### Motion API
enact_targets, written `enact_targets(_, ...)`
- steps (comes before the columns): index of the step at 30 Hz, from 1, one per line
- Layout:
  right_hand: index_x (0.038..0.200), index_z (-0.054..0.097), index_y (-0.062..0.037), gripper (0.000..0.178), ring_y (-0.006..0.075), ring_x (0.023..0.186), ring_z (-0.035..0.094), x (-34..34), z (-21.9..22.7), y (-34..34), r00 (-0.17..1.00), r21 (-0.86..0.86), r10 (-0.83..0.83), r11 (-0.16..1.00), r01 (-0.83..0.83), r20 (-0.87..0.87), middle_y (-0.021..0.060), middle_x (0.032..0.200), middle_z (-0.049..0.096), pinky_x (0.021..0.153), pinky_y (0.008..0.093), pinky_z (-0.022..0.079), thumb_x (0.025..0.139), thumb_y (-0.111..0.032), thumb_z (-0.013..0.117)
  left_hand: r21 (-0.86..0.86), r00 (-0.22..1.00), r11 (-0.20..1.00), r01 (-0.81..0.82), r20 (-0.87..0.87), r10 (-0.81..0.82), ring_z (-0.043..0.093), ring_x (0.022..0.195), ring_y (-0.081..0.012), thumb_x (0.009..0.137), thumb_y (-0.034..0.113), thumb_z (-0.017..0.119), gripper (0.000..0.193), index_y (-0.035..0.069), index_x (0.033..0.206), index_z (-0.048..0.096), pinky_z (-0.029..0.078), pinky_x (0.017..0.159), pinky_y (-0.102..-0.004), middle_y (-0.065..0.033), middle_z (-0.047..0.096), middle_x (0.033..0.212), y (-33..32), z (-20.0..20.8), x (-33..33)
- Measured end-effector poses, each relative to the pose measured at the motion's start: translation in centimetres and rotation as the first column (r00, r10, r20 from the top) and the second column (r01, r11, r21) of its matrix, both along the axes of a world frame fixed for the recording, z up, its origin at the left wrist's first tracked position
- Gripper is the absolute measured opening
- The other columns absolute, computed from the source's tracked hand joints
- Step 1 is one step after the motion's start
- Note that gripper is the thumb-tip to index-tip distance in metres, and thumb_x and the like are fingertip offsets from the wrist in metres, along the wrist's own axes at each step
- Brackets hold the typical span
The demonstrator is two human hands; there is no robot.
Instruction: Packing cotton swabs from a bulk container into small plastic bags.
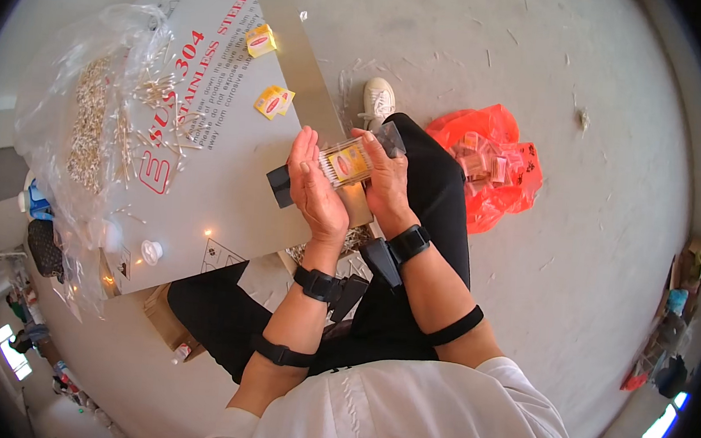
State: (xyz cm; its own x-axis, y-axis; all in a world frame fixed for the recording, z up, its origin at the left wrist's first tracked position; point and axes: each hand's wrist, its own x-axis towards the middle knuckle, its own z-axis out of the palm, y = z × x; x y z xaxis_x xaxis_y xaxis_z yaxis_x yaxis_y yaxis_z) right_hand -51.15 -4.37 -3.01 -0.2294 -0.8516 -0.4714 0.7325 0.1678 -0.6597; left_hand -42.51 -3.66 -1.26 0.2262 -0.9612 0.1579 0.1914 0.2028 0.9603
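A clear pack of cotton swabs (347,163) with a yellow label card is between my two hands, above the table's right edge. My right hand (388,181) grips its right end, thumb along the near face. Against the left end, where white swab tips show, rests the palm of my left hand (314,185), its fingers stretched out and nearly flat. Black devices stick out behind both hands. Left of them on the table (231,168), two small groups of yellow label cards lie, one nearer (271,102) and one farther (261,41).
A large clear plastic bag (139,33) full of loose swabs lies open at the table's left, swabs spilling out. A white round cap (151,252) sits near the front edge. On the floor at right, a red plastic bag (483,205) holds several packs. Loose swabs litter the floor.
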Motion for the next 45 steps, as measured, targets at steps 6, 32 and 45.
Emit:
enact_targets(6, 0.105, 0.069, 0.0010, 0.027, 0.0130, 0.086, 0.061, 0.0, -0.1, 0.2, 1.000, -0.032, 0.015, 0.999, -0.016, -0.025, 0.0041, 0.097, 0.066, 0.081, 0.0291, 0.050, 0.093, -0.022, 0.064, 0.043, 0.989, 0.999, -0.013, -0.149, 0.019, 0.034, 0.138, -0.0316, 0.102, 0.041, 0.039, 0.060, -0.006, 0.140, 0.036, 0.022, 0.116, -0.0434, -0.0199, 0.038, 0.147, 0.0, 0.1, 0.2)
enact_targets(32, 0.095, 0.064, -0.0026, 0.008, 0.0185, 0.072, 0.059, 7.7, 3.2, 4.2, 0.381, -0.112, 0.166, 0.784, -0.610, -0.910, 0.0056, 0.080, 0.059, 0.065, 0.0300, 0.047, 0.087, -0.005, 0.065, 0.110, 0.812, 0.922, -0.371, 0.520, 0.265, 0.061, 0.082, -0.0169, 0.088, 0.009, 0.066, 0.017, 0.004, 0.103, 0.062, 0.050, 0.071, -0.0316, -0.0065, 0.064, 0.099, 2.7, -0.5, 20.8)
enact_targets(45, 0.083, 0.062, -0.0080, 0.007, 0.0287, 0.067, 0.061, 11.2, 2.7, 1.7, -0.006, -0.095, -0.135, 0.727, -0.680, -0.991, 0.0078, 0.074, 0.057, 0.059, 0.0364, 0.048, 0.080, -0.007, 0.068, -0.040, 0.339, 0.948, -0.316, 0.929, 0.152, 0.049, 0.108, -0.0294, 0.066, 0.011, 0.079, 0.045, 0.017, 0.108, 0.064, 0.040, 0.093, -0.0445, -0.0056, 0.057, 0.109, -5.2, -1.3, 30.0)
